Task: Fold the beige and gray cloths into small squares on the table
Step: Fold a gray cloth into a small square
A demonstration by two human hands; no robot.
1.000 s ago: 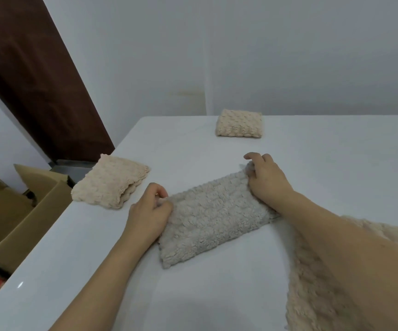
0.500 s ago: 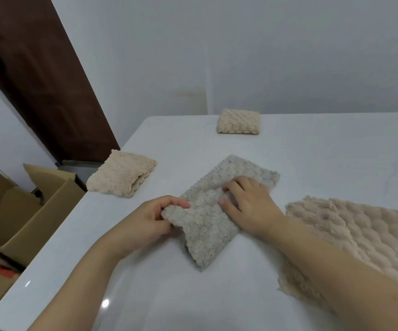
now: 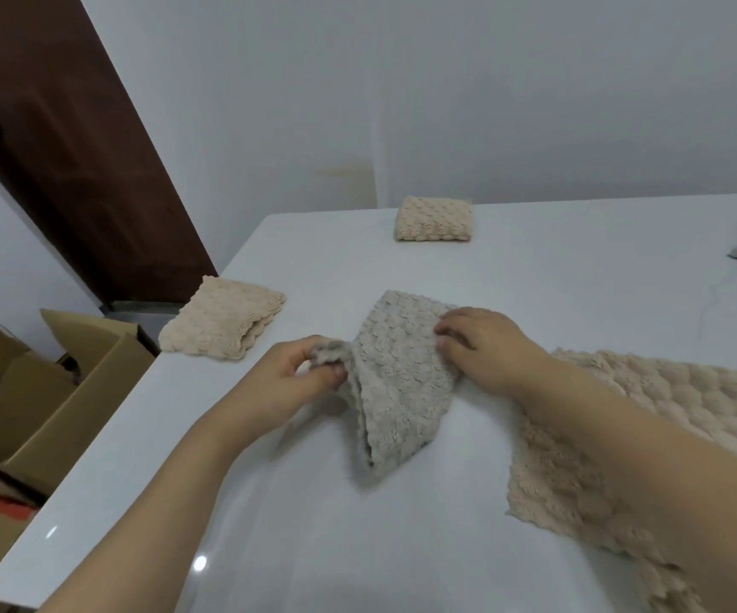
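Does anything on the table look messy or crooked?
Yes. The fluffy gray cloth in the middle sits crooked and half-folded, its left corner pinched up by the left hand while the right hand presses its right side. The big beige cloth on the right lies unfolded. The two small folded beige cloths look neat.

Nothing you can read here, honestly. No labels, brands or numbers on the cloths, the cardboard box (image 3: 48, 391) or the table (image 3: 534, 280).
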